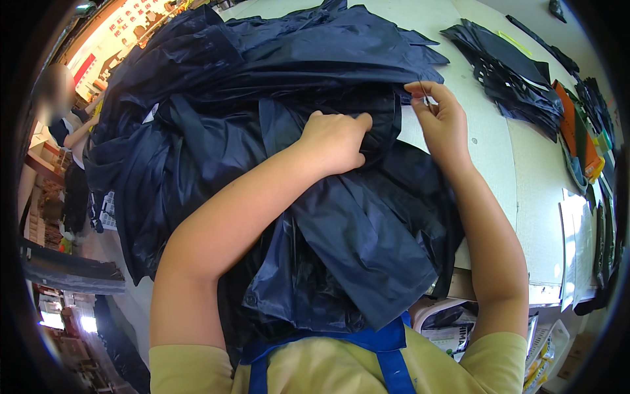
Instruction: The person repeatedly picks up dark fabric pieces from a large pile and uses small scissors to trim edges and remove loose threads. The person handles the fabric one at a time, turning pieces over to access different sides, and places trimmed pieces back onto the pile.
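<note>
A heap of dark navy, slightly shiny garments [190,141] covers the middle of the table and hangs over its near edge toward me. My left hand [335,143] rests on the heap, its fingers curled into the dark cloth of one garment. Its thumb and one knuckle show, while the other fingertips are hidden. Off the right edge of that cloth, my right hand [441,119] is closed in a pinch. Between its thumb and fingers sits something thin and dark, too small to name. A garment panel with a button [250,299] lies across my lap.
On the pale table [489,154] at right lies a stack of dark cut fabric pieces [508,69]. Farther right are an orange item [574,131] and a clear sheet [576,240]. A white basket [548,354] stands below the table. Another person [73,128] is at the far left.
</note>
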{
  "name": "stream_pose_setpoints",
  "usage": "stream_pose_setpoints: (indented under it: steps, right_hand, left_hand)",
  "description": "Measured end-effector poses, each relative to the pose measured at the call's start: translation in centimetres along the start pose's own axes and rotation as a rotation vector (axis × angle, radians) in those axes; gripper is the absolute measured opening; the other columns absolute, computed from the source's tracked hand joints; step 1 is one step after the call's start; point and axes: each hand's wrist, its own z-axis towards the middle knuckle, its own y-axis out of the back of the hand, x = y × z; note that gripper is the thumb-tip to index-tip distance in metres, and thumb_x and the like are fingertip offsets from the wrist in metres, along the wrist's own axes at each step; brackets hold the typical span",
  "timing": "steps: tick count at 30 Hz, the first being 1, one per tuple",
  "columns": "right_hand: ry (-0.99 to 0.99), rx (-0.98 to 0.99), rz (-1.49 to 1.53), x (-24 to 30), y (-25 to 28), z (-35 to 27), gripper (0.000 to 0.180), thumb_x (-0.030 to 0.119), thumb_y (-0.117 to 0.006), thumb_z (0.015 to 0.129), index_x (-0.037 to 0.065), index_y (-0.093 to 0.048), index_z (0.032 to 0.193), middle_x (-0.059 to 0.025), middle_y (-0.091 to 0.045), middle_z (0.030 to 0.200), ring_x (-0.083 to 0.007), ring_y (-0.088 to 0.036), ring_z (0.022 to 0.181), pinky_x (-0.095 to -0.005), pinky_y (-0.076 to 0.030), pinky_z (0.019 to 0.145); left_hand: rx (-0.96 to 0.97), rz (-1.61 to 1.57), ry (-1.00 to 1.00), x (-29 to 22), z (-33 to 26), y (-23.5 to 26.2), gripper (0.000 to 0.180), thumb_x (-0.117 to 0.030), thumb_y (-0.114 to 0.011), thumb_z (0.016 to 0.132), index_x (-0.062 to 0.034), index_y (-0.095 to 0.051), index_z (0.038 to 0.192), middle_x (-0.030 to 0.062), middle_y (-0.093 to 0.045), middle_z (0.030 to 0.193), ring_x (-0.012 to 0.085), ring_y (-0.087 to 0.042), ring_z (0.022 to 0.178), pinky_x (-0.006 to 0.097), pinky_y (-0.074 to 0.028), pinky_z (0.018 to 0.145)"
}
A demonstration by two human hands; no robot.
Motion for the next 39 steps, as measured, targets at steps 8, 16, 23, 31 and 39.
stream_pose_setpoints:
  steps: [8,16,23,31,39]
  right_hand:
    - [-0.171,0.144,0.172,-2.1,-1.1,0.5,0.043,-0.003,-0.061,0.074,0.006,-0.062,0.116,-0.0058,-0.063,0.110,-0.0093,-0.051,0.067,-0.0236,-0.045,0.067]
    - [-0.039,0.368,0.152,-0.6,-2.2,-0.5,0.034,0.000,-0.062,0.080,0.001,-0.060,0.114,-0.0012,-0.064,0.097,-0.0039,-0.053,0.073,-0.0189,-0.044,0.068]
    - [-0.492,0.322,0.495,1.7,-1.6,0.3,0.011,0.015,-0.060,0.090,0.004,-0.062,0.094,0.0064,-0.051,0.071,-0.0029,-0.041,0.059,-0.0186,-0.033,0.054]
    - [-0.523,0.395,0.519,2.8,-1.6,0.1,0.017,0.026,-0.062,0.091,0.011,-0.059,0.082,0.0085,-0.048,0.067,-0.0014,-0.039,0.057,-0.0175,-0.030,0.052]
    - [-0.707,0.405,0.711,4.0,-1.7,0.0,0.025,0.037,-0.060,0.091,0.016,-0.060,0.077,0.0094,-0.055,0.065,-0.0003,-0.046,0.055,-0.0165,-0.033,0.049]
  left_hand:
    - [-0.169,-0.750,0.270,1.6,-0.4,1.5,0.020,-0.003,-0.054,0.076,-0.0034,-0.054,0.096,0.0080,-0.058,0.088,0.0144,-0.055,0.078,0.025,-0.042,0.068]
    - [-0.116,-0.815,0.155,2.0,-1.5,3.0,0.035,0.001,-0.058,0.069,-0.0051,-0.054,0.103,0.0006,-0.055,0.084,0.0081,-0.048,0.077,0.023,-0.041,0.071]
    - [-0.147,-0.786,0.044,1.6,-2.8,4.3,0.061,0.004,-0.065,0.056,-0.0070,-0.051,0.114,0.0011,-0.047,0.091,0.0128,-0.048,0.085,0.023,-0.038,0.085]
    - [-0.068,-1.381,0.044,4.2,-3.2,5.0,0.030,0.004,-0.055,0.077,0.0052,-0.060,0.106,0.0058,-0.060,0.105,0.0110,-0.057,0.095,0.022,-0.044,0.084]
    - [-0.008,-0.846,-0.374,5.3,-3.5,6.1,0.032,0.002,-0.063,0.072,-0.0013,-0.068,0.104,0.0052,-0.051,0.085,0.0154,-0.046,0.079,0.026,-0.038,0.075]
